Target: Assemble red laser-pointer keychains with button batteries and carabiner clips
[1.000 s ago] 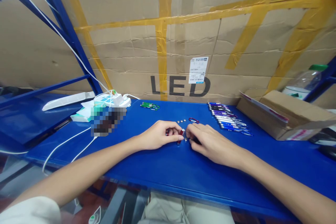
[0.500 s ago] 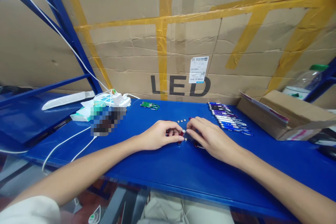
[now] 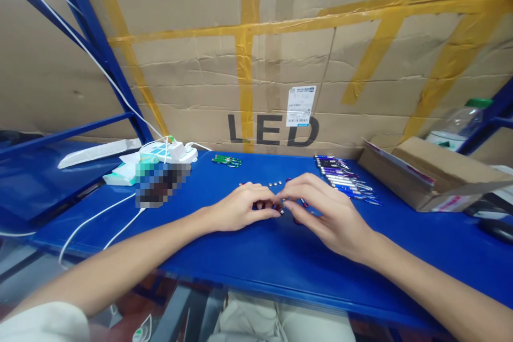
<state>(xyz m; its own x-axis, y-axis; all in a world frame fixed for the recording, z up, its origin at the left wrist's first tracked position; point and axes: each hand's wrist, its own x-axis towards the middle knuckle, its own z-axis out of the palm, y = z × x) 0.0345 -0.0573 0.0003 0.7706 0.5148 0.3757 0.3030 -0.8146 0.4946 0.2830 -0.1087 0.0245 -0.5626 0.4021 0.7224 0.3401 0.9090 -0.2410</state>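
Observation:
My left hand point(image 3: 244, 207) rests on the blue table with its fingers curled round a small red metal tube point(image 3: 276, 207), mostly hidden by the fingers. My right hand point(image 3: 326, 208) meets it at the tube's end, thumb and forefinger drawn together in a pinch. What they pinch is too small to make out. Just behind the hands lie several small silver discs point(image 3: 275, 184), like button cells. More red metal pieces point(image 3: 303, 203) show partly under my right hand.
Several slim metal tubes with carabiner clips point(image 3: 340, 176) lie in a row at right. A green group point(image 3: 227, 160) sits at the back. An open cardboard box point(image 3: 425, 181) stands right; a power strip point(image 3: 180, 154) with white cables is at left. A large carton point(image 3: 192, 80) walls the back.
My right hand has moved left and closed in on the left hand's fingertips, covering the tube's end. My left hand stays nearly where it was. The view has shifted slightly.

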